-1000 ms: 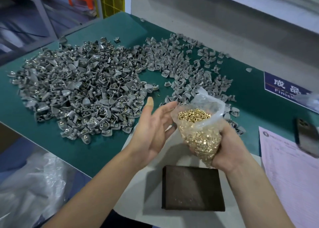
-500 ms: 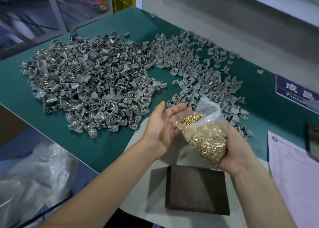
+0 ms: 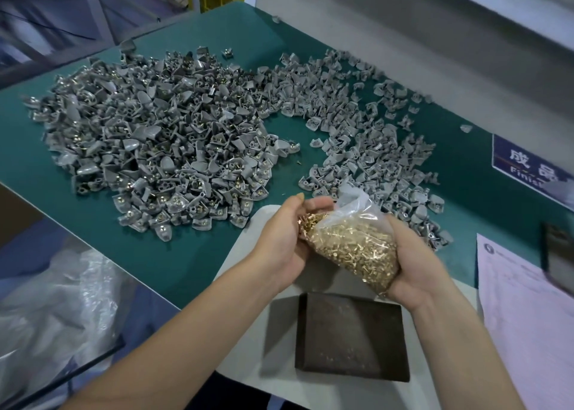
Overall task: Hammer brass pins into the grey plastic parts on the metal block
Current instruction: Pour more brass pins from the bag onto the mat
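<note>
My right hand (image 3: 413,266) grips a clear plastic bag of brass pins (image 3: 354,248), tilted with its mouth toward the left. Cupped at that mouth is my left hand (image 3: 279,245), fingers curled over the brass pins (image 3: 310,221) spilling into the palm. Just below both hands, the dark metal block (image 3: 351,338) lies on a white sheet (image 3: 245,254), with nothing on top of it. A large heap of grey plastic parts (image 3: 161,142) covers the green mat at the left. A thinner spread of grey parts (image 3: 366,136) lies behind the hands.
A printed paper (image 3: 521,310) and a dark phone (image 3: 559,254) lie at the right, with a blue label (image 3: 525,164) behind them. Crumpled clear plastic (image 3: 56,304) sits below the table's left edge. The green mat (image 3: 174,254) shows bare in front of the heap.
The bag has tipped further toward my left hand, and pins now spill from its mouth. My left fingers went from spread flat to curled over the pins.
</note>
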Demonstrator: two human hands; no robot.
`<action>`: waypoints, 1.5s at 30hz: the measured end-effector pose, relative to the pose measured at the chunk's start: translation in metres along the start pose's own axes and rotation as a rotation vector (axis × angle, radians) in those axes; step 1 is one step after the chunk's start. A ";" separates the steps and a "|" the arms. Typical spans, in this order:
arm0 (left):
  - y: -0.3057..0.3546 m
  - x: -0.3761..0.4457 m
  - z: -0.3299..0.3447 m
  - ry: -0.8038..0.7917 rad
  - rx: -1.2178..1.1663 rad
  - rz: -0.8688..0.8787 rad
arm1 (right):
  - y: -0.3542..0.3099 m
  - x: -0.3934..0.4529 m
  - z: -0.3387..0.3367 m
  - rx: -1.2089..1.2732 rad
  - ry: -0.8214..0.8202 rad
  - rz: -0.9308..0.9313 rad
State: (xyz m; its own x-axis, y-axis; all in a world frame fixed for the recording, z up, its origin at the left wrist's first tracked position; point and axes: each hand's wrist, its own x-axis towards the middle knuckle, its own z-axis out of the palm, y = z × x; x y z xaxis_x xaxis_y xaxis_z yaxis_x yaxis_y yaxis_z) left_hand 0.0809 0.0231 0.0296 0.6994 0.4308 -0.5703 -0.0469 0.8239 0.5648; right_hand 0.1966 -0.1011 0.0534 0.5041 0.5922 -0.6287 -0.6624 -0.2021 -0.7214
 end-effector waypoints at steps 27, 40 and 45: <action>-0.002 -0.001 -0.013 0.158 -0.123 0.121 | -0.001 -0.001 -0.003 0.010 -0.076 -0.005; -0.024 -0.004 -0.016 0.004 0.622 0.523 | 0.004 0.004 -0.005 -0.191 -0.073 -0.014; -0.023 -0.006 -0.020 -0.017 0.918 0.707 | 0.006 0.006 -0.007 -0.215 -0.070 -0.013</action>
State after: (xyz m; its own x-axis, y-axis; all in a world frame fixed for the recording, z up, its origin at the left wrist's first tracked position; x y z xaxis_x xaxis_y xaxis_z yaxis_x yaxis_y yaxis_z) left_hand 0.0633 0.0095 0.0080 0.7337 0.6776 0.0501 0.0987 -0.1792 0.9789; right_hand 0.1996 -0.1037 0.0430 0.4673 0.6467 -0.6028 -0.5193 -0.3510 -0.7792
